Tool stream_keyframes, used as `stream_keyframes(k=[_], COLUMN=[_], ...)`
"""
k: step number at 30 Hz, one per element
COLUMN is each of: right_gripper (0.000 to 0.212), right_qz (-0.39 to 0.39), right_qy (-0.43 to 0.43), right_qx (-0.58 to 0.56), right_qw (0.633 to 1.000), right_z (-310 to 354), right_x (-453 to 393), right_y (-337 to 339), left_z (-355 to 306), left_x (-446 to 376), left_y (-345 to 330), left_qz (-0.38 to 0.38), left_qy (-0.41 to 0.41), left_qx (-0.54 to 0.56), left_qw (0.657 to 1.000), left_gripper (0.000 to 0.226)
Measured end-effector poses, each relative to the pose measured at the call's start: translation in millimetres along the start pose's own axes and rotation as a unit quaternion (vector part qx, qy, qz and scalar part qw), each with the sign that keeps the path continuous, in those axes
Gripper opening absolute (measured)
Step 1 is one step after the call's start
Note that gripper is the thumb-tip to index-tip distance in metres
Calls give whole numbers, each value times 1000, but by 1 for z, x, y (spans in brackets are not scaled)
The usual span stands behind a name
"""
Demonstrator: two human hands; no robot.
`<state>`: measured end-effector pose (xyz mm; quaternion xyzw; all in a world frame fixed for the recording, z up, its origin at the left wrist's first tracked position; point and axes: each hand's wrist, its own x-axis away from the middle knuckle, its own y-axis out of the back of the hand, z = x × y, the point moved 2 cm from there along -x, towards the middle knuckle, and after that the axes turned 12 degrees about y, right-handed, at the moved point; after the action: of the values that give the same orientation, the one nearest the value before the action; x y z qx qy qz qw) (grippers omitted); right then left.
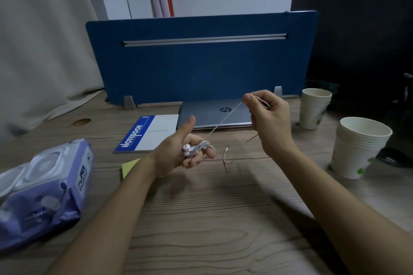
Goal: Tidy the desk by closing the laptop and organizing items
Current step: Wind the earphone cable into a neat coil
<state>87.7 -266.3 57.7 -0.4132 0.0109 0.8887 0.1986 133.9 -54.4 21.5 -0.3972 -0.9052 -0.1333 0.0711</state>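
Above the tabletop (212, 219), the left hand (178, 154) curls around coiled earphones (193, 149), thumb up. The raised right hand (266, 114) pinches their cord (225, 116) taut. The closed laptop (214, 114) lies behind, partly hidden.

Office desk: blue partition screen (201, 60), closed laptop (214, 114), notebook (154, 131), paper cup stacks (359, 145) on wood desk (212, 219)

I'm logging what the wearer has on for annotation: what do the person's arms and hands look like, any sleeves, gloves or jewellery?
Both forearms are bare up to the frame edge: no sleeves show. The left hand and right hand wear no gloves, and no rings, watch or wristband show.
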Motion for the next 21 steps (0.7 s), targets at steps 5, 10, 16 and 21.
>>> stream_keyframes(k=[5,10,16,21], right_gripper=[18,26,33,32], right_qz=[-30,122,283,451], right_qy=[-27,-95,-106,-78], right_qx=[65,171,236,271], right_qw=[997,973,924,847], right_z=[-14,-36,-45,-33], right_x=[-2,10,22,33], right_y=[8,6,-6,-20], left_z=[-6,-16,-17,-11], left_x=[9,18,21,20], left_y=[-2,4,30,46], left_qz=[140,243,76,-73], left_qy=[-28,-122,-262,-290], left_qx=[115,340,509,558], left_qw=[983,900,817,774], left_gripper=[80,77,86,86])
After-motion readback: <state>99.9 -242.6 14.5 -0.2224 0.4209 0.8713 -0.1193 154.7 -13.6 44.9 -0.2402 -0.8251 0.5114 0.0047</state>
